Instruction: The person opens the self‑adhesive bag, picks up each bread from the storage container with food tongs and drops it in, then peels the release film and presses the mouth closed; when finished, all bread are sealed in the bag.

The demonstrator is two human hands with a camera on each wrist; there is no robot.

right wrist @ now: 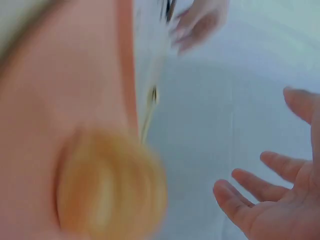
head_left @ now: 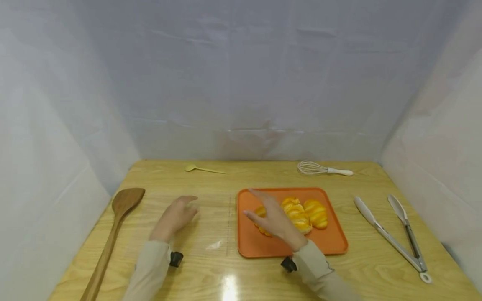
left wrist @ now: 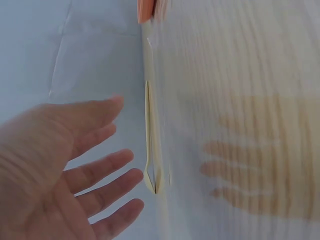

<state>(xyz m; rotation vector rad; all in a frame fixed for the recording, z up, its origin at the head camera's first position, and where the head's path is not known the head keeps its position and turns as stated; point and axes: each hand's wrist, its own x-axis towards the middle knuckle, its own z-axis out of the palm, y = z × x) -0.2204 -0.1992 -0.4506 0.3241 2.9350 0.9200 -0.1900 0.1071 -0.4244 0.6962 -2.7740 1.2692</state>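
Note:
In the head view an orange tray (head_left: 263, 248) lies right of the middle of the table, bearing several croissants (head_left: 316, 213). My right hand (head_left: 276, 219) is over the tray, fingers spread and nothing in them, partly hiding the croissants. One blurred croissant (right wrist: 110, 185) shows near that hand (right wrist: 280, 195) in the right wrist view. To the left of the tray, my left hand (head_left: 175, 217) hovers above the bare tabletop, slightly blurred. Its fingers are relaxed and apart in the left wrist view (left wrist: 85, 170), holding nothing. A pale yellow spoon (head_left: 205, 169) lies beyond it.
A long wooden spatula (head_left: 116, 221) lies along the table's left side. Metal tongs (head_left: 395, 242) rest spread on the right. At the back right sits a white-handled whisk (head_left: 325, 169). Pale sheeting (head_left: 248, 83) walls the back and both sides of the wooden table (head_left: 211, 267).

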